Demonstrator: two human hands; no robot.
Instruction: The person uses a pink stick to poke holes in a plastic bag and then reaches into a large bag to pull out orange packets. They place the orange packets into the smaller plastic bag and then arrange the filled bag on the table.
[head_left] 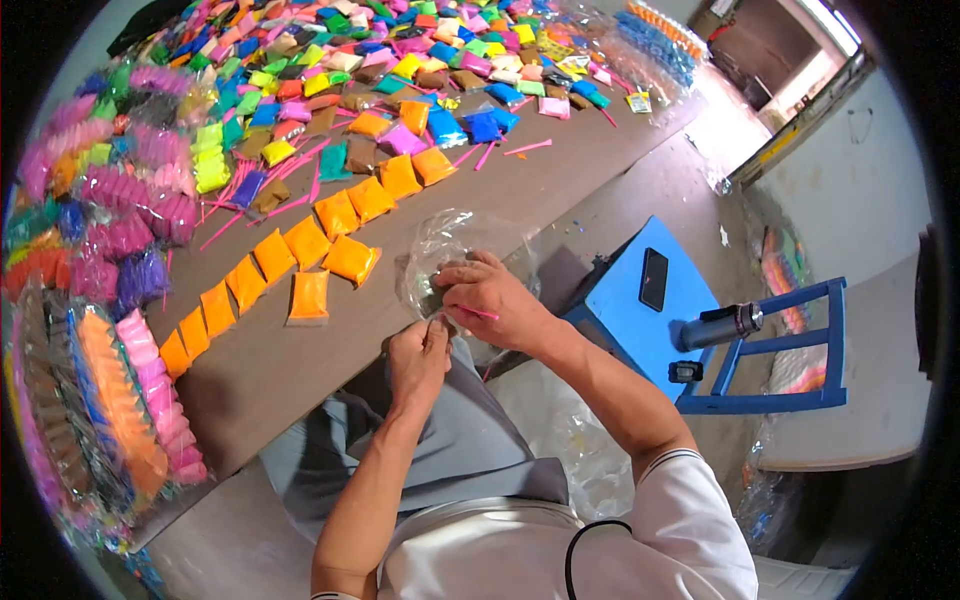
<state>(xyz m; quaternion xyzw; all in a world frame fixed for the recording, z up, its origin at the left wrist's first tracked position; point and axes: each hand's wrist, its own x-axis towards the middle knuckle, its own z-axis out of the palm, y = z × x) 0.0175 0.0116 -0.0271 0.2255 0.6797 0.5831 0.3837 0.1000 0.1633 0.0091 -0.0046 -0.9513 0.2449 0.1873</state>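
A clear plastic bag [445, 235] lies crumpled at the table's front edge. My left hand [420, 355] is closed, thumb and forefinger pinched on the bag's near edge. Close beside it, my right hand [492, 300] has its fingers curled over the bag. A thin pink stick [475, 312] shows against that right hand; whether the fingers grip it is hard to see. To the left, several orange packets [305, 242] form a slanting row on the table. Two more, a lower orange packet [309, 297] and another orange packet [352, 260], sit in front of the row.
A heap of coloured packets [400, 60] covers the far part of the brown table [560, 170]. Bagged strips of packets [125, 400] stand at the left. At right, a blue chair [640, 300] carries a phone [653, 279], a metal flask [720, 326] and a small black device [685, 372].
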